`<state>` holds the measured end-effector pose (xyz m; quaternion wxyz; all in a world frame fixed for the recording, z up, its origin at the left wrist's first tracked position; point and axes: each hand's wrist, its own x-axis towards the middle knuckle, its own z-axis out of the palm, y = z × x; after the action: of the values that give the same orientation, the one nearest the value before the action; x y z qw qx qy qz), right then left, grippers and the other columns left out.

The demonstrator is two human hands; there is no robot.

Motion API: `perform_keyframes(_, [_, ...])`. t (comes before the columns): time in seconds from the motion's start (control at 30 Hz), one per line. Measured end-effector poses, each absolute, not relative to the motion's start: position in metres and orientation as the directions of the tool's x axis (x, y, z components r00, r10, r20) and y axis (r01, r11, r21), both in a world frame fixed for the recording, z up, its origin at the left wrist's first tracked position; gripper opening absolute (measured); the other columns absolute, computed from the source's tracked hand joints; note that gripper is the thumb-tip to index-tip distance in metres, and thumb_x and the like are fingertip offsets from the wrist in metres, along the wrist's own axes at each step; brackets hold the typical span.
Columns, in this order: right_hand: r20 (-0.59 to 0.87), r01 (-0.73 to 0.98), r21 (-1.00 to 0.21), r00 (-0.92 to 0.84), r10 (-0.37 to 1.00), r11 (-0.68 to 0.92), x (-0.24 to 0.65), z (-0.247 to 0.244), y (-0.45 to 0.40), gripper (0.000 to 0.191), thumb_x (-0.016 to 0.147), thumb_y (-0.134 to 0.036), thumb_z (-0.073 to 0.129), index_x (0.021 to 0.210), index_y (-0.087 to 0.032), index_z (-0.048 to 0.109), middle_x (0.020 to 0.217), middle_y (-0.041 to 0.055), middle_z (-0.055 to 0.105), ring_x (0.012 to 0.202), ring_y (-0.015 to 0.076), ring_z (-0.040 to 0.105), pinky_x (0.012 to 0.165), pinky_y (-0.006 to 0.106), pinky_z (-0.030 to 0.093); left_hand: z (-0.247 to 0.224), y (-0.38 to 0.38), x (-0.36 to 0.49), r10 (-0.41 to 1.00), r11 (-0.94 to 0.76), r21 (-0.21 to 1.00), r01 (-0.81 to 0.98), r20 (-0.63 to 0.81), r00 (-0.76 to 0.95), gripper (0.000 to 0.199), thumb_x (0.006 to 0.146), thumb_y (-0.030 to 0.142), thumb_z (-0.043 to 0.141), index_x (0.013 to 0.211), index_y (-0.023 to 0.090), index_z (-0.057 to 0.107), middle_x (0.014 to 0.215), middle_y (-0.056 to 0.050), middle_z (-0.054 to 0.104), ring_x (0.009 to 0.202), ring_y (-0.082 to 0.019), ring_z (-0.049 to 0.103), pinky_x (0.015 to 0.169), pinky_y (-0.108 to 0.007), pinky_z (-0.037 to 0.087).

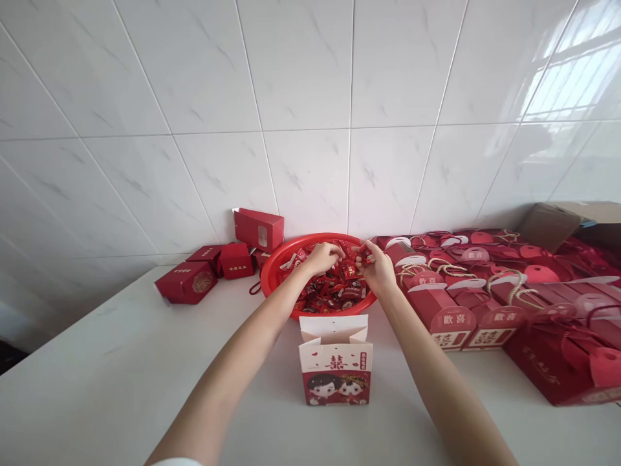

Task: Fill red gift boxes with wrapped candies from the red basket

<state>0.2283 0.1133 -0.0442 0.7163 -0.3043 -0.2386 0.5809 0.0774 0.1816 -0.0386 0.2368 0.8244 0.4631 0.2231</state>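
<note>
Nearest my camera, an open white-and-red paper box [336, 378] stands upright on the white worktop [121, 362]. Just behind it, a round red plastic basket [270, 278] holds small shiny red packets [317, 294]. Over these I have my left hand [321, 257], fingers curled, grip unclear; at the right rim, my right hand [381, 270] pinches a red-wrapped packet [369, 256]. Red cardboard boxes [188, 282] flank the basket, reaching the worktop's back edge.

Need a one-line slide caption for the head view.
The right hand holds a red wrapped packet beside the left hand, over a basket of similar packets behind an open box.
</note>
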Motion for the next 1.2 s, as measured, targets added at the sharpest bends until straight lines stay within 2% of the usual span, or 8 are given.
perform_keyframes(0.13, [-0.025, -0.718, -0.690, 0.155, 0.988, 0.095, 0.232, -0.044, 0.114, 0.023, 0.066, -0.030, 0.079, 0.079, -0.018, 0.065, 0.075, 0.0051, 0.073, 0.050, 0.0087, 0.052, 0.044, 0.019, 0.042, -0.049, 0.180, 0.075, 0.830, -0.476, 0.488, 0.732, -0.025, 0.557, 0.031, 0.069, 0.007, 0.060, 0.089, 0.023, 0.078, 0.084, -0.001, 0.077, 0.081, -0.021, 0.071, 0.074, -0.026, 0.051])
perform_keyframes(0.27, [-0.046, -0.766, -0.641, 0.099, 0.994, 0.047, 0.234, -0.042, 0.112, 0.016, 0.071, -0.026, 0.072, 0.081, -0.017, 0.065, 0.080, 0.0063, 0.075, 0.050, 0.0082, 0.052, 0.042, 0.018, 0.041, -0.053, 0.175, 0.084, 0.794, -0.522, 0.390, 0.759, -0.104, 0.599, 0.047, 0.076, 0.017, 0.065, 0.121, 0.027, 0.070, 0.089, 0.000, 0.075, 0.084, -0.021, 0.070, 0.071, -0.025, 0.049])
perform_keyframes(0.33, [-0.048, -0.780, -0.626, 0.065, 0.997, 0.021, 0.234, -0.041, 0.110, 0.013, 0.073, -0.025, 0.069, 0.083, -0.017, 0.066, 0.083, 0.0067, 0.075, 0.051, 0.0082, 0.053, 0.042, 0.017, 0.041, -0.055, 0.173, 0.089, 0.789, -0.536, 0.342, 0.772, -0.123, 0.602, 0.049, 0.079, 0.023, 0.066, 0.127, 0.028, 0.065, 0.090, -0.001, 0.074, 0.087, -0.023, 0.070, 0.074, -0.027, 0.050])
perform_keyframes(0.53, [-0.026, -0.790, -0.613, 0.022, 0.999, 0.002, 0.236, -0.039, 0.107, 0.012, 0.076, -0.024, 0.066, 0.085, -0.017, 0.067, 0.083, 0.0072, 0.076, 0.052, 0.0093, 0.054, 0.042, 0.017, 0.041, -0.062, 0.175, 0.102, 0.804, -0.532, 0.293, 0.795, -0.120, 0.582, 0.041, 0.075, 0.022, 0.070, 0.116, 0.021, 0.066, 0.100, -0.011, 0.074, 0.098, -0.033, 0.069, 0.084, -0.039, 0.051])
perform_keyframes(0.7, [-0.031, -0.780, -0.626, 0.024, 0.999, -0.001, 0.236, -0.038, 0.106, 0.012, 0.078, -0.025, 0.062, 0.085, -0.018, 0.069, 0.078, 0.0059, 0.075, 0.053, 0.0108, 0.056, 0.044, 0.019, 0.044, -0.058, 0.177, 0.100, 0.837, -0.487, 0.427, 0.762, -0.022, 0.547, 0.007, 0.082, 0.020, 0.061, 0.086, 0.020, 0.066, 0.084, -0.008, 0.073, 0.091, -0.030, 0.070, 0.085, -0.038, 0.050])
perform_keyframes(0.83, [-0.038, -0.762, -0.647, 0.073, 0.997, 0.031, 0.236, -0.040, 0.108, 0.010, 0.077, -0.027, 0.064, 0.078, -0.019, 0.067, 0.074, 0.0042, 0.073, 0.054, 0.0114, 0.058, 0.050, 0.021, 0.049, -0.041, 0.177, 0.089, 0.870, -0.430, 0.628, 0.649, 0.097, 0.483, 0.022, 0.090, 0.034, 0.054, 0.074, 0.020, 0.060, 0.063, -0.002, 0.063, 0.071, -0.024, 0.067, 0.072, -0.033, 0.049])
perform_keyframes(1.0, [0.007, -0.710, -0.698, 0.121, 0.993, 0.092, 0.232, -0.041, 0.109, 0.016, 0.068, -0.032, 0.072, 0.074, -0.018, 0.065, 0.073, 0.0033, 0.073, 0.054, 0.0117, 0.058, 0.049, 0.022, 0.047, -0.020, 0.166, 0.076, 0.896, -0.375, 0.840, 0.393, 0.220, 0.385, 0.041, 0.088, 0.057, 0.049, 0.071, 0.019, 0.055, 0.067, -0.002, 0.063, 0.067, -0.018, 0.063, 0.065, -0.030, 0.049])
perform_keyframes(1.2, [0.093, -0.663, -0.733, 0.127, 0.988, 0.154, 0.229, -0.032, 0.102, 0.020, 0.060, -0.032, 0.074, 0.070, -0.019, 0.063, 0.067, 0.0017, 0.069, 0.053, 0.0123, 0.054, 0.042, 0.021, 0.041, -0.013, 0.141, 0.062, 0.927, -0.300, 0.938, 0.173, 0.244, 0.286, 0.033, 0.086, 0.051, 0.052, 0.079, 0.019, 0.058, 0.073, -0.004, 0.069, 0.071, -0.018, 0.066, 0.072, -0.031, 0.055])
